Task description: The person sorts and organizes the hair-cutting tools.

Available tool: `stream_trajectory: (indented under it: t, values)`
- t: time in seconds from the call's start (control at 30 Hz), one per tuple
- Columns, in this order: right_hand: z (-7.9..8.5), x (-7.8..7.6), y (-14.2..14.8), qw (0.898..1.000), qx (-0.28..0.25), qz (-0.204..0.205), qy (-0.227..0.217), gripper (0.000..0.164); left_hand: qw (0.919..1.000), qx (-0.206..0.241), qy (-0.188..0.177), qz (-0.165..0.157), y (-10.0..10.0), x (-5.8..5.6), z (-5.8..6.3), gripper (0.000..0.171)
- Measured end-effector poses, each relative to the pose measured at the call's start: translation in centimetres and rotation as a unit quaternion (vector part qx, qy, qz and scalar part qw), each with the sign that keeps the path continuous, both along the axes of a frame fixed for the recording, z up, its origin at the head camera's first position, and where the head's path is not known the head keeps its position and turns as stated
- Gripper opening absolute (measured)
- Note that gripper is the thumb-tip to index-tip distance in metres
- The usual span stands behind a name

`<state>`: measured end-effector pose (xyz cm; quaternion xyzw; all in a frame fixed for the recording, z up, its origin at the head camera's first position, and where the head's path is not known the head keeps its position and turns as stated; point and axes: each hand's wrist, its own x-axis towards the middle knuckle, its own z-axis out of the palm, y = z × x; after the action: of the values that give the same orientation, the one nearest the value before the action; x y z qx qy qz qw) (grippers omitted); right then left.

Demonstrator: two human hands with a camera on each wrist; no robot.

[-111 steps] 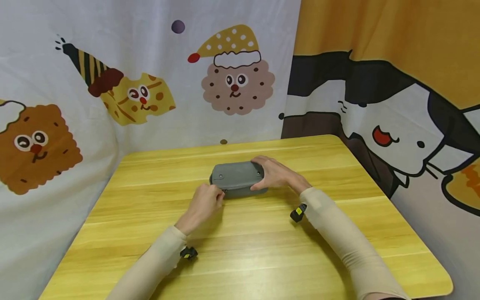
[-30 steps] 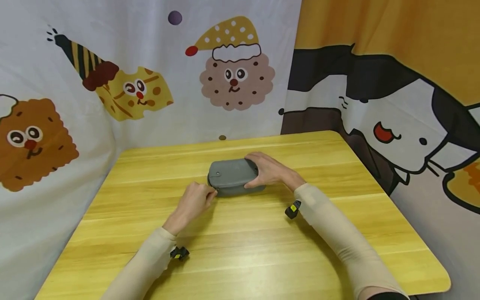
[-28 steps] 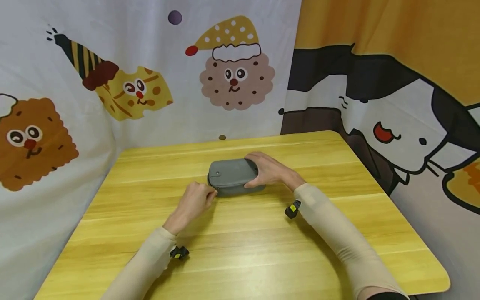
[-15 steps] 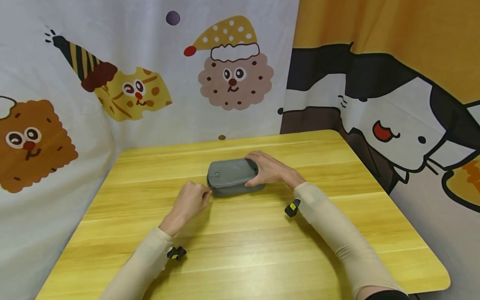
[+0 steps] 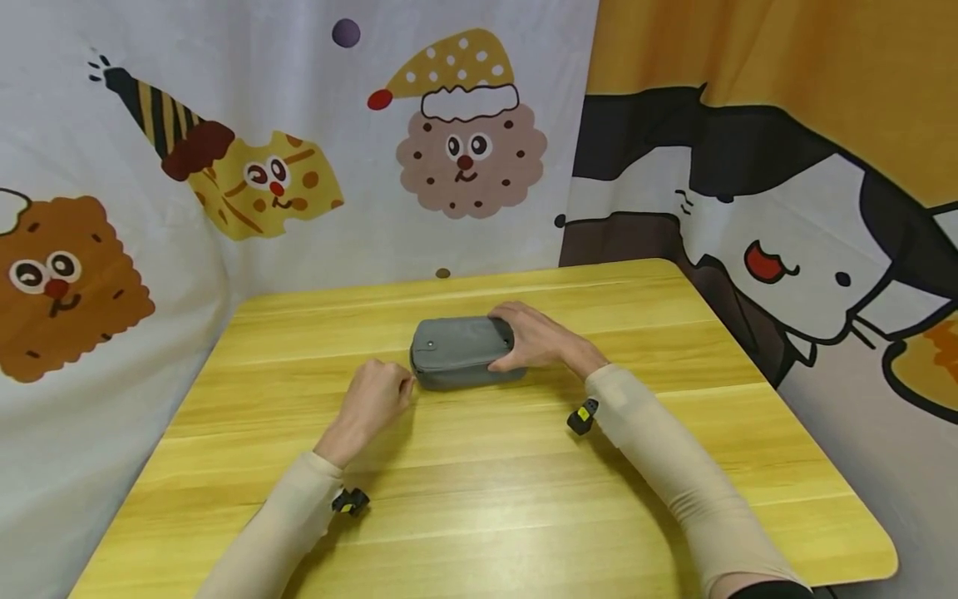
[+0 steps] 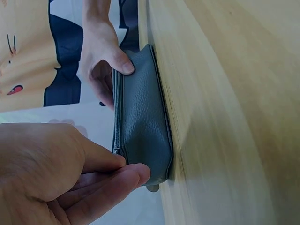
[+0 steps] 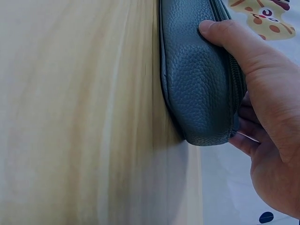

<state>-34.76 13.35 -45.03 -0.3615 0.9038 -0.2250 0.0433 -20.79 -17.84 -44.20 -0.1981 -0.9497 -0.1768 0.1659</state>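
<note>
A grey, pebbled leather-look zip pouch (image 5: pixel 458 353) lies on the table, its zipper (image 6: pixel 118 110) running along the upper edge of the near side. At the pouch's near left corner, my left hand (image 5: pixel 372 398) pinches the zipper pull between thumb and forefinger; the fingers mostly hide the pull in the left wrist view. The zipper teeth look closed along the stretch to the right of the pull. My right hand (image 5: pixel 537 338) grips the right end, with its thumb (image 7: pixel 213 30) on the near side and the other fingers around the far side.
The wood-grain table (image 5: pixel 479 499) reaches around the pouch on all sides. Behind it hangs a white curtain (image 5: pixel 284 266) with cartoon prints, and an orange printed curtain (image 5: pixel 748 50) hangs at the right. Small black cameras (image 5: pixel 350 502) sit on both wrists.
My left hand has slid leftward with the zipper pull, from along the near side to the pouch's left corner. The pouch has shifted slightly left; my right hand has kept its grip.
</note>
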Motion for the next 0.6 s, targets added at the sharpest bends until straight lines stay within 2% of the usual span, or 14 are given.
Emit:
stream_trajectory:
  t: [0.1,0.33,0.5,0.6]
  values:
    - [-0.10,0.08,-0.06,1.000,0.000,-0.002,-0.001,0.105,0.9999,-0.002,0.007,0.008,-0.03,0.06,-0.17,0.051]
    - [-0.18,-0.06,-0.15,1.000,-0.012,-0.001,0.008,0.101,0.9998,-0.011,0.017,0.002,-0.26,-0.14,-0.05,0.050]
    - [-0.48,-0.13,-0.25,1.000,-0.009,0.004,0.014,0.100,0.9986,-0.030,0.037,0.022,-0.35,-0.29,-0.21,0.052]
    - [-0.43,-0.11,-0.22,1.000,-0.011,0.002,0.012,0.101,0.9989,-0.026,0.036,0.019,-0.43,-0.40,-0.31,0.049]
